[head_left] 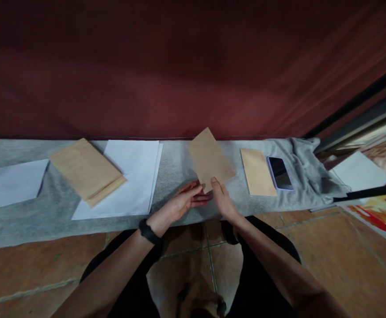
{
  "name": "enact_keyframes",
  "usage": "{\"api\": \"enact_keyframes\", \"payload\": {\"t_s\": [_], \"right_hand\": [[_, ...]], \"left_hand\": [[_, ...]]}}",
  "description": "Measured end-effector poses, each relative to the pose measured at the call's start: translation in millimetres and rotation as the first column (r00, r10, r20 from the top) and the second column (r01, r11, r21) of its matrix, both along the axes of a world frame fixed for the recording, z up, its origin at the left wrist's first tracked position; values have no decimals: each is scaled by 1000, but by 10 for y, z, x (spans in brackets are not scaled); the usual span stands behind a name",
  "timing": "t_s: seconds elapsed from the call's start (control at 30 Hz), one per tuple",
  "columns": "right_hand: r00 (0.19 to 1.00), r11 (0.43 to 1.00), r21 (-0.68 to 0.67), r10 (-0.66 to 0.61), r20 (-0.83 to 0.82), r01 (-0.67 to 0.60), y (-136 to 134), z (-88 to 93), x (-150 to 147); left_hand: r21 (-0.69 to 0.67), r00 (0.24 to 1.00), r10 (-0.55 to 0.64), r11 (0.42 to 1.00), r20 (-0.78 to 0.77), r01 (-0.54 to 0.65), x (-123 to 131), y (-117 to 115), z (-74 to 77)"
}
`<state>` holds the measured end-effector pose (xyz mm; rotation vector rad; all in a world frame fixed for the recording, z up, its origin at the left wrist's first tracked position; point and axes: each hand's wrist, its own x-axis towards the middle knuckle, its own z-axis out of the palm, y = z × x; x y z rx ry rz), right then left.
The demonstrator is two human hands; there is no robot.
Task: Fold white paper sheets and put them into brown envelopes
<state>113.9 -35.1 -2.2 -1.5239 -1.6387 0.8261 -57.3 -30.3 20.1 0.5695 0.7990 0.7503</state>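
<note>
A brown paper envelope [210, 158] is held up at a tilt above the grey cloth, its near edge between my two hands. My right hand [222, 198] grips its lower right side, thumb on top and fingers hidden beneath. At its lower left corner, my left hand [188, 201] pinches the paper between thumb and fingers, the other fingers stretched out below. To the right lies another brown envelope [257, 172], flat on the cloth. Over on the left, a stack of brown envelopes [85, 170] rests partly on white paper sheets [136, 176].
Grey cloth [176, 154] covers the long narrow surface. A phone [279, 173] lies beside the right envelope. More white paper [12, 183] is at the far left. A dark red curtain [193, 88] hangs behind. A colourful printed sheet [381, 216] and white sheet [361, 172] are at right.
</note>
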Motion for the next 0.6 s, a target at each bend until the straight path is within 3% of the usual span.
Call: {"api": "enact_keyframes", "payload": {"t_s": [0.17,0.37,0.6], "right_hand": [[980,993,-76,71,-187,-86,-112,-103,-207],[972,993,-98,37,-231,-62,37,-121,-12],[994,995,-63,-85,-69,81,173,-253,231]], "left_hand": [[17,991,132,991,13,-132,51,17,-69],[132,978,110,987,-175,-87,-89,93,-78],[220,918,125,975,-377,-42,-283,127,-154]]}}
